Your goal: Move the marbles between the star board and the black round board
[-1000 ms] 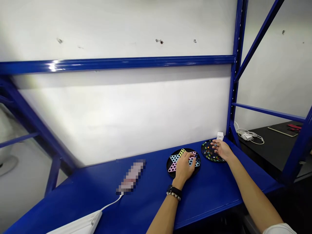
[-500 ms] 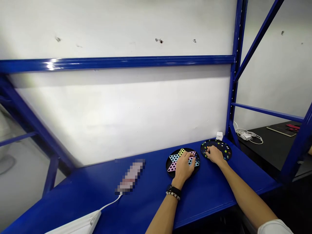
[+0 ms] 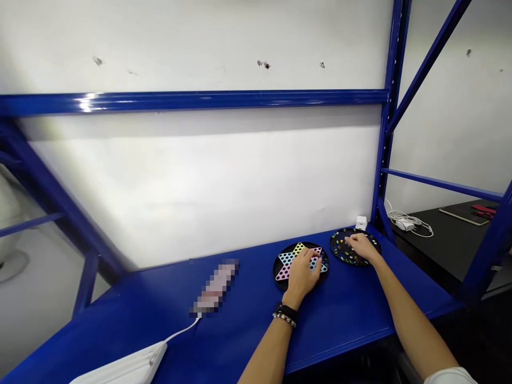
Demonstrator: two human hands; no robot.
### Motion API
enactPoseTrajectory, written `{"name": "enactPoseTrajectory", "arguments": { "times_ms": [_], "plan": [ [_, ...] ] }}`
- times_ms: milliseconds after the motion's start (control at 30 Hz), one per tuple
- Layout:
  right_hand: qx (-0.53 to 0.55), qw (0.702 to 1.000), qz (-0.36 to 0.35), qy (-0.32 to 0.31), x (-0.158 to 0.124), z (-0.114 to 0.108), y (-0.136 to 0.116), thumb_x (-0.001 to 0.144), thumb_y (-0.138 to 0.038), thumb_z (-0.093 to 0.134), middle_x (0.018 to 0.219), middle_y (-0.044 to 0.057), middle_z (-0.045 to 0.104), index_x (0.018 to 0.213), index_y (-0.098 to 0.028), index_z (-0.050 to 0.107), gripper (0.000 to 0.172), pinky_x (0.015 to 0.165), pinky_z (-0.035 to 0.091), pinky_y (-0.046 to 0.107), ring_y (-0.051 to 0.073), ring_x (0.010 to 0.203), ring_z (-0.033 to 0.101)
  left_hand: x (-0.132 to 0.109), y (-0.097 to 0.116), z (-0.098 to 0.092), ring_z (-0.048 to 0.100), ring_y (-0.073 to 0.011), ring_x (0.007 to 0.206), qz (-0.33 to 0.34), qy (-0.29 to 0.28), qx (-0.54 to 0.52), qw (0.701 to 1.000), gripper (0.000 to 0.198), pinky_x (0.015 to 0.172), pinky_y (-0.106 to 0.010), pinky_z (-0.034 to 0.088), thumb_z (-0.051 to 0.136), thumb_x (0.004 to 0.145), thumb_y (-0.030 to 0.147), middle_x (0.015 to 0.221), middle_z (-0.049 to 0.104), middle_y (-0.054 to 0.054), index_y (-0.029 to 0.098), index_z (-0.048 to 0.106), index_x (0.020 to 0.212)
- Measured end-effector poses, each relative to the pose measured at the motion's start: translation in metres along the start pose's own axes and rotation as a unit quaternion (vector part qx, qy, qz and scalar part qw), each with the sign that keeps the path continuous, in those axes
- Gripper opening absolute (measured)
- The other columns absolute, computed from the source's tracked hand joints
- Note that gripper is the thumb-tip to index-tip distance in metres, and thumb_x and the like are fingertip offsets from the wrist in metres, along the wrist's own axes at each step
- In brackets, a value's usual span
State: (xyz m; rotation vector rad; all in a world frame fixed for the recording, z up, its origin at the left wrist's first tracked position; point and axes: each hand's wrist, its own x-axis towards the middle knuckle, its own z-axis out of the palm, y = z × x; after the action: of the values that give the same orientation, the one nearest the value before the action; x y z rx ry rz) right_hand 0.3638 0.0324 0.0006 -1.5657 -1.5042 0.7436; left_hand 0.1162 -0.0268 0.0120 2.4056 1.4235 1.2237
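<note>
My left hand (image 3: 303, 271) lies over a Chinese checkers board (image 3: 282, 274), a round black base with a pastel star full of holes. Its thumb and bent fingers are apart near the star's right side and cover part of the board. I see nothing held in them. To the right, my right hand (image 3: 362, 246) hovers over a round black tray (image 3: 335, 249) scattered with small coloured pieces that look like marbles. The right fingertips are pinched together. Whatever they hold, if anything, is too small to make out.
A pixelated flat object (image 3: 216, 288) lies on the blue shelf (image 3: 248, 330), with a white cable running to a white power strip (image 3: 124, 368). A white cube-shaped adapter (image 3: 361, 222) stands behind the tray. Blue posts (image 3: 386, 133) frame the right side.
My right hand has shifted slightly right and up over the tray, uncovering more of the pieces near its left edge. The left hand stays in place on the board.
</note>
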Motion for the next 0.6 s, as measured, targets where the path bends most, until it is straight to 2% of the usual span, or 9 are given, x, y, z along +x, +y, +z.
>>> {"name": "enactPoseTrajectory", "arguments": {
  "times_ms": [67, 200, 367, 600],
  "plan": [
    [-0.087, 0.996, -0.001, -0.034, -0.006, -0.003, 0.002, 0.079, -0.046, 0.056, 0.051, 0.000, 0.052, 0.054, -0.020, 0.050, 0.038, 0.052, 0.034, 0.025, 0.013, 0.051, 0.048, 0.000, 0.000, 0.000, 0.060, -0.0194, 0.084, 0.000, -0.001, 0.000, 1.000, 0.009, 0.077, -0.034, 0.050, 0.052, 0.090, 0.028, 0.091, 0.062, -0.004, 0.023, 0.060, 0.090],
    [-0.263, 0.960, 0.023, -0.097, -0.014, -0.007, 0.001, 0.083, -0.052, 0.054, 0.064, 0.004, 0.064, 0.057, -0.020, 0.057, 0.041, 0.059, 0.038, 0.028, 0.017, 0.059, 0.057, -0.001, -0.001, 0.001, 0.060, -0.0195, 0.084, 0.002, -0.007, -0.001, 1.000, 0.012, 0.077, -0.034, 0.050, 0.050, 0.090, 0.029, 0.091, 0.062, -0.004, 0.023, 0.061, 0.090],
    [-0.321, 0.937, 0.050, -0.128, -0.020, -0.008, -0.008, 0.085, -0.051, 0.053, 0.077, 0.007, 0.070, 0.062, -0.021, 0.065, 0.040, 0.068, 0.042, 0.032, 0.023, 0.072, 0.064, -0.001, -0.001, 0.001, 0.061, -0.0192, 0.085, 0.002, -0.005, -0.002, 1.000, 0.010, 0.078, -0.034, 0.050, 0.052, 0.090, 0.027, 0.090, 0.063, -0.004, 0.023, 0.060, 0.089],
    [-0.371, 0.923, 0.036, -0.094, -0.026, 0.002, -0.017, 0.092, -0.044, 0.046, 0.092, 0.012, 0.071, 0.081, -0.021, 0.070, 0.035, 0.073, 0.045, 0.035, 0.028, 0.086, 0.067, -0.001, -0.001, 0.000, 0.061, -0.0189, 0.083, 0.010, -0.006, -0.002, 1.000, 0.007, 0.076, -0.034, 0.050, 0.053, 0.089, 0.027, 0.090, 0.062, -0.003, 0.024, 0.059, 0.088]
  ]
}}
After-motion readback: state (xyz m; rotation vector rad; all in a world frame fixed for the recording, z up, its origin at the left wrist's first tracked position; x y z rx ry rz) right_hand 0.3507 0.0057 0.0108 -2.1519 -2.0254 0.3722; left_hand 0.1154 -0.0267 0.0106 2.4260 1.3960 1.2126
